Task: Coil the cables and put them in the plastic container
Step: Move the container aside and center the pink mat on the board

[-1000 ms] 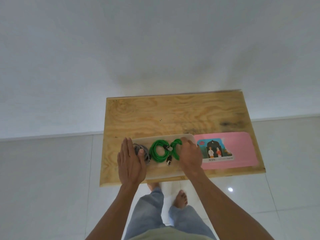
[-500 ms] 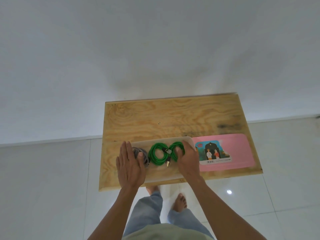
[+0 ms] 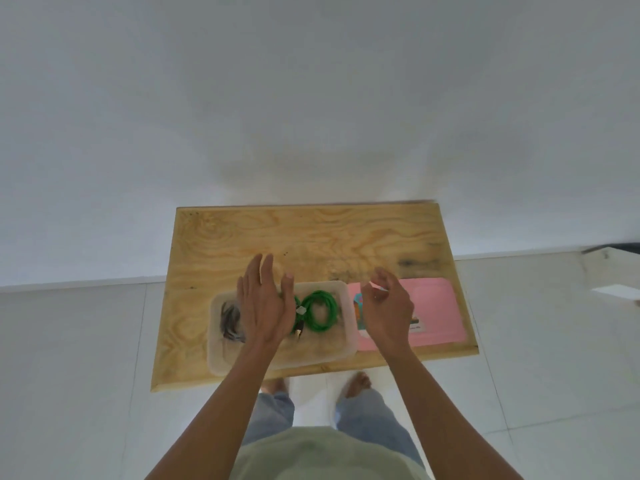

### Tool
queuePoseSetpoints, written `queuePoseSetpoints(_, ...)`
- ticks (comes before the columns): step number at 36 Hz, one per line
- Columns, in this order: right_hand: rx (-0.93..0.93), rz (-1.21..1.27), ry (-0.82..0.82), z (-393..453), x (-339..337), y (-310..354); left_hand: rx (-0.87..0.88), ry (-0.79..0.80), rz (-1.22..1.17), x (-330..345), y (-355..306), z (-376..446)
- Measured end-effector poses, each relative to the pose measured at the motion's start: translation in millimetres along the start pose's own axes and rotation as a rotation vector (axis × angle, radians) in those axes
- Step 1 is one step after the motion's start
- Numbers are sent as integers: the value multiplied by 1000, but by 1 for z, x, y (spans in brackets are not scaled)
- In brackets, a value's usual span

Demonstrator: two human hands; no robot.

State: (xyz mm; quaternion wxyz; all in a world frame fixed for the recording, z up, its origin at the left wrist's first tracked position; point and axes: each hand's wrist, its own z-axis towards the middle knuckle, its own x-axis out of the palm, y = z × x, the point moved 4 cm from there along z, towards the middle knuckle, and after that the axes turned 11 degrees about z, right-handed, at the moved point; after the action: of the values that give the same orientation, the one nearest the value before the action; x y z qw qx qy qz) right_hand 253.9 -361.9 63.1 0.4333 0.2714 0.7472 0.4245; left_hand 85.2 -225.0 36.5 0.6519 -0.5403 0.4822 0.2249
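A clear plastic container (image 3: 349, 341) stands on the near part of a wooden table (image 3: 311, 237). Inside it lie a coiled green cable (image 3: 322, 311) and a coiled grey cable (image 3: 229, 320) at the left end. My left hand (image 3: 265, 306) hovers flat above the container's middle, fingers straight, holding nothing and hiding part of the green coil. My right hand (image 3: 388, 313) is off to the right of the container, over the pink lid (image 3: 437, 310), with curled fingers. A pale streak shows at its fingertips; whether it grips the lid's edge is unclear.
The pink lid with a picture label lies flat on the table right beside the container. The table's back edge meets a white wall. My bare feet and jeans show below the table's near edge, on a white tiled floor.
Both hands have lifted off the container. The left one rose and shifted right over the cables; the right one moved right, over the pink lid. The camera view moved closer.
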Motion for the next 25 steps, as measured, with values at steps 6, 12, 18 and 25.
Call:
queuePoseSetpoints(6,17,49,-33,39,-56,-13,71,8,-90,20,-68,2)
queuePoseSetpoints(12,11,-10,8,81,-111,-46,81,2,-117,60,-145,-12)
queuePoseSetpoints(18,31,-156,110,120,-149,-89,13,120,7,120,-185,-41)
queuePoseSetpoints(25,110,-497,350,127,-162,-135,-48,304,223,177,-182,-90)
